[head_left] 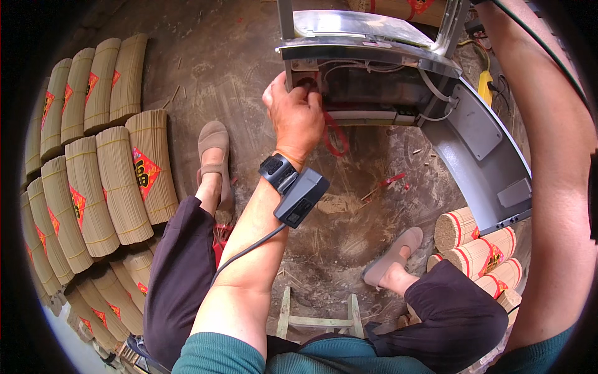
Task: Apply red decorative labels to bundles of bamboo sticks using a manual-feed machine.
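Observation:
My left hand (295, 118) reaches forward to the left end of a grey metal machine (476, 159) with an open housing. Its fingers curl in at a bracket under the machine's top edge, and what they grip is hidden by the hand. Just right of the fingers hangs a loop of red strip (336, 138); whether the hand touches it is unclear. A black device with a cable (302, 196) is strapped to my left wrist. My right arm (548, 143) stretches up along the right side past the machine, and its hand lies beyond the picture's top edge.
Bundles of thin sticks (112, 184) with red labels stand in rows at the left. More red-banded bundles (479, 252) lie at the lower right. Red scraps (391, 180) litter the floor. A yellow plug piece (484, 87) with cables sits behind the machine. Below me is a wooden stool (321, 322).

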Demonstrator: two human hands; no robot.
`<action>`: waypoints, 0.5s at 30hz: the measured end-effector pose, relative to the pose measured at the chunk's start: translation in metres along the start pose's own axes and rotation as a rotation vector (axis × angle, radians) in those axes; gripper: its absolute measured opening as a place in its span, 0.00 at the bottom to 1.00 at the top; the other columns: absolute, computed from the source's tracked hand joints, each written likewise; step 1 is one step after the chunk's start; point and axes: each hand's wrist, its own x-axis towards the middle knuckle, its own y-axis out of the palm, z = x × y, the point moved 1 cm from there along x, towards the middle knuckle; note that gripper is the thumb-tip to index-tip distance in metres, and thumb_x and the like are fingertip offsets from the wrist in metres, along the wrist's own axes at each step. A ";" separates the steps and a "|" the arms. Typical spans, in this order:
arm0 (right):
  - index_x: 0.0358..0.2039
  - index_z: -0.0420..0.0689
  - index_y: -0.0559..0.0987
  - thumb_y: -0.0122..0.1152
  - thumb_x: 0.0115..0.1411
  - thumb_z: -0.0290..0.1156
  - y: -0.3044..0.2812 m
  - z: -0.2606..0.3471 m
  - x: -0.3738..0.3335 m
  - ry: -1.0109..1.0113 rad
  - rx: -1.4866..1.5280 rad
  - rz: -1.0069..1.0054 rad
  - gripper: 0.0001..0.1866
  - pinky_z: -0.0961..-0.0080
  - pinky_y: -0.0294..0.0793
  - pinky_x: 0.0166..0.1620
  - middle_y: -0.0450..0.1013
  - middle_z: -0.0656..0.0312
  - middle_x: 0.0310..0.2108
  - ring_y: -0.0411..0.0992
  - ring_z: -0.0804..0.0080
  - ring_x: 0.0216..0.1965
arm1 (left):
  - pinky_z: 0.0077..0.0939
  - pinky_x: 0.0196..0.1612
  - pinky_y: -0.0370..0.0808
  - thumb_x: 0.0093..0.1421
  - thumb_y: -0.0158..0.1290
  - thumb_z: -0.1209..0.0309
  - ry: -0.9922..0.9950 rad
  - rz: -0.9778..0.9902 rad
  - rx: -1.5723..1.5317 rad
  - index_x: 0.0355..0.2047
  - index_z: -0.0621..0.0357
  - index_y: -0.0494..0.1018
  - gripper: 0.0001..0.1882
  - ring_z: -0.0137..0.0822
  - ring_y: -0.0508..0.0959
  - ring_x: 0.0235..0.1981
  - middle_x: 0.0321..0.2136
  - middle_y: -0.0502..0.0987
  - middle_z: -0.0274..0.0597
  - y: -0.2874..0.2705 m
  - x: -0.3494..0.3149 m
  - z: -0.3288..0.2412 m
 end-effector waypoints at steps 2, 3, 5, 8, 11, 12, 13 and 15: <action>0.27 0.43 0.76 0.59 0.56 0.28 0.001 -0.001 0.000 -0.002 -0.003 0.003 0.03 0.63 0.72 0.38 0.72 0.59 0.26 0.70 0.60 0.26 | 0.45 0.61 0.58 0.55 0.52 0.68 -0.003 -0.004 -0.003 0.30 0.59 0.81 0.10 0.54 0.59 0.59 0.56 0.65 0.50 0.001 0.000 -0.001; 0.27 0.43 0.76 0.59 0.56 0.28 0.001 0.000 0.000 -0.002 -0.001 0.000 0.03 0.63 0.72 0.38 0.72 0.59 0.26 0.70 0.60 0.26 | 0.45 0.61 0.58 0.55 0.52 0.68 -0.004 -0.008 -0.006 0.30 0.59 0.81 0.10 0.54 0.59 0.59 0.56 0.65 0.50 0.001 0.000 -0.002; 0.27 0.43 0.76 0.59 0.56 0.28 0.002 0.001 0.000 -0.003 -0.002 0.001 0.03 0.63 0.72 0.38 0.72 0.59 0.26 0.70 0.60 0.26 | 0.45 0.61 0.58 0.55 0.53 0.68 -0.005 -0.013 -0.002 0.30 0.59 0.81 0.10 0.54 0.59 0.59 0.57 0.65 0.49 0.001 -0.001 -0.002; 0.27 0.43 0.76 0.59 0.56 0.28 0.003 0.002 0.001 -0.005 0.001 -0.004 0.03 0.63 0.72 0.38 0.72 0.59 0.26 0.70 0.60 0.26 | 0.45 0.61 0.59 0.55 0.53 0.68 -0.015 -0.014 0.007 0.29 0.59 0.81 0.10 0.53 0.59 0.59 0.57 0.65 0.49 -0.001 0.000 -0.003; 0.27 0.43 0.76 0.59 0.56 0.28 0.004 -0.001 -0.001 -0.006 -0.010 0.005 0.03 0.63 0.72 0.38 0.71 0.59 0.25 0.70 0.60 0.26 | 0.45 0.60 0.59 0.55 0.53 0.68 -0.022 -0.002 0.004 0.29 0.59 0.81 0.10 0.53 0.59 0.59 0.56 0.66 0.48 0.004 -0.001 -0.003; 0.27 0.43 0.76 0.59 0.56 0.28 0.004 0.000 0.001 -0.006 -0.007 0.001 0.03 0.63 0.72 0.38 0.71 0.59 0.25 0.70 0.60 0.26 | 0.45 0.60 0.59 0.55 0.53 0.68 -0.015 -0.002 0.016 0.29 0.59 0.81 0.09 0.53 0.60 0.59 0.56 0.66 0.48 0.002 0.000 -0.003; 0.27 0.43 0.76 0.59 0.56 0.28 0.004 0.001 0.001 -0.006 -0.005 0.001 0.03 0.63 0.72 0.38 0.71 0.59 0.25 0.70 0.60 0.26 | 0.45 0.60 0.59 0.55 0.53 0.68 -0.015 -0.004 0.019 0.29 0.59 0.81 0.09 0.53 0.60 0.59 0.56 0.66 0.48 0.000 0.001 -0.003; 0.27 0.43 0.76 0.59 0.56 0.28 0.005 0.002 0.002 -0.008 -0.005 -0.004 0.03 0.64 0.72 0.38 0.71 0.59 0.25 0.70 0.60 0.26 | 0.45 0.60 0.59 0.55 0.53 0.68 -0.018 0.002 0.013 0.28 0.59 0.81 0.09 0.53 0.60 0.59 0.56 0.66 0.49 -0.001 0.001 -0.004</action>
